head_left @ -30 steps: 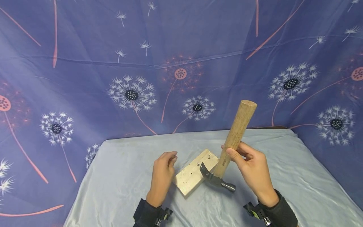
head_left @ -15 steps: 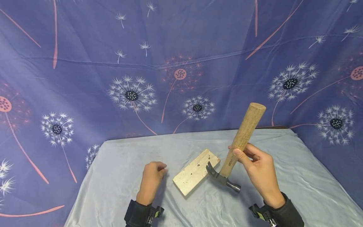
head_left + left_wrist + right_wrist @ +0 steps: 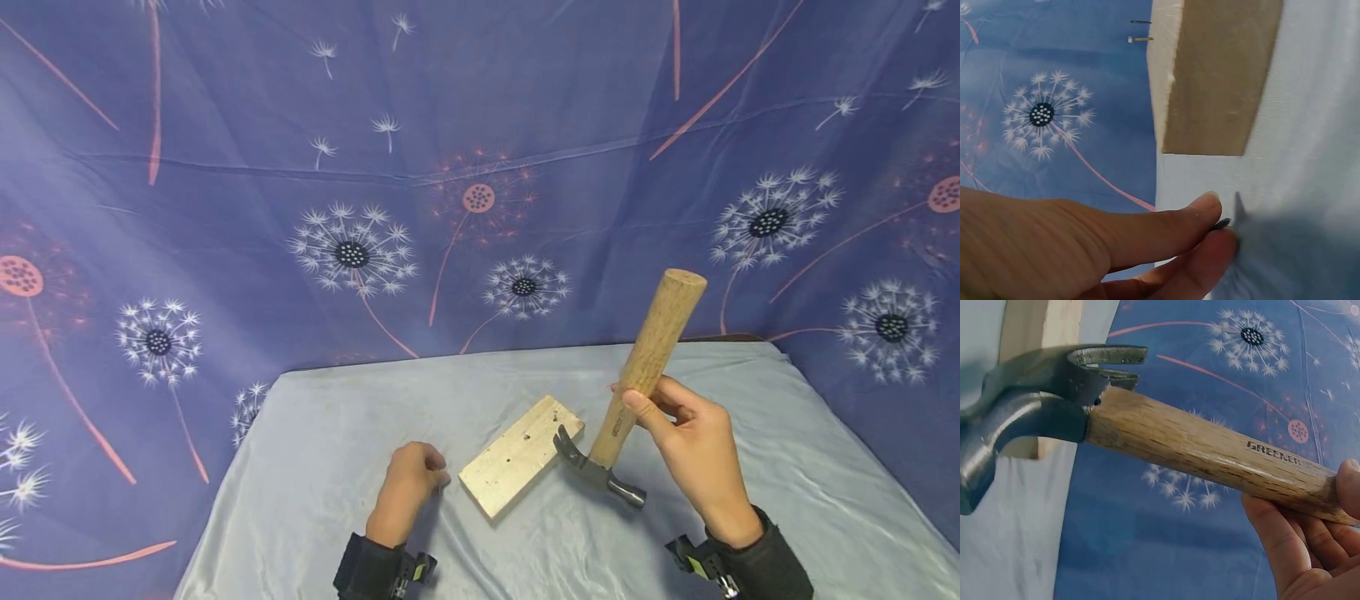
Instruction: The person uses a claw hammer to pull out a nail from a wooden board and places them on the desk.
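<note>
My right hand (image 3: pixel 693 450) grips the wooden handle of a claw hammer (image 3: pixel 645 358), thumb on one side and fingers on the other. The steel head hangs lowest, just right of a pale wood block (image 3: pixel 517 458); the handle end points up. In the left wrist view, two nails (image 3: pixel 1140 39) stick out of the block. My left hand (image 3: pixel 412 479) is low on the cloth, left of the block and apart from it. Between its thumb and forefinger it pinches a nail (image 3: pixel 1221 223), of which only a dark tip shows.
A light blue cloth (image 3: pixel 337 417) covers the table. Behind stands a purple-blue curtain (image 3: pixel 600 125) with dandelion prints. Dark holes or nail spots mark the block's top. Both wrists wear black straps with cameras.
My left hand has drawn back from beside the block, down and to the left. The right hand has carried the hammer a little to the right, away from above the block's edge.
</note>
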Demonstrator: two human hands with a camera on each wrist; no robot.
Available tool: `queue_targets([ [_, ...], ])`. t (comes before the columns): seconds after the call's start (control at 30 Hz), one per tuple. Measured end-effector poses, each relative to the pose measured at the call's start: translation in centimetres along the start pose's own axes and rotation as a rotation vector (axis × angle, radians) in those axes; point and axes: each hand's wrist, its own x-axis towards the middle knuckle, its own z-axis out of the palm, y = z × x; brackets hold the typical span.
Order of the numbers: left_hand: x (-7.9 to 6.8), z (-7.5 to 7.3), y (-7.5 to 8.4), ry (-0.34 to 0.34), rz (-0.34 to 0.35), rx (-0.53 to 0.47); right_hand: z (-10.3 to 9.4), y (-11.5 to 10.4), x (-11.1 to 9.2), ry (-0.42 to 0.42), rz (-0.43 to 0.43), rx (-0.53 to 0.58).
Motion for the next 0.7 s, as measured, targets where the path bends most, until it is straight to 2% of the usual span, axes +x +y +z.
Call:
queue_targets([
  [0.1, 0.0, 0.2, -0.3, -0.025, -0.019, -0.001, -0.4, 0.0, 0.5, 0.012, -0.018, -0.064],
  [0.27, -0.1, 0.3, -0.5, -0.014, -0.015, 0.003, -0.7, 0.1, 1.2, 0.013, -0.049, -0.180],
  [0.47, -0.2, 0.3, -0.4, 0.007, 0.024, 0.038, -0.9, 0.6, 1.4, 0.003, -0.045, -0.211],
  [0.6, -0.4, 0.5, 0.1, 0.051, 0.064, 0.074, -0.6, 0.8, 1.6, -0.030, -0.038, -0.208],
  [0.7, -0.4, 1.0, 1.0, 0.123, 0.142, 0.113, -0.1, 0.7, 1.8, -0.083, -0.036, -0.213],
])
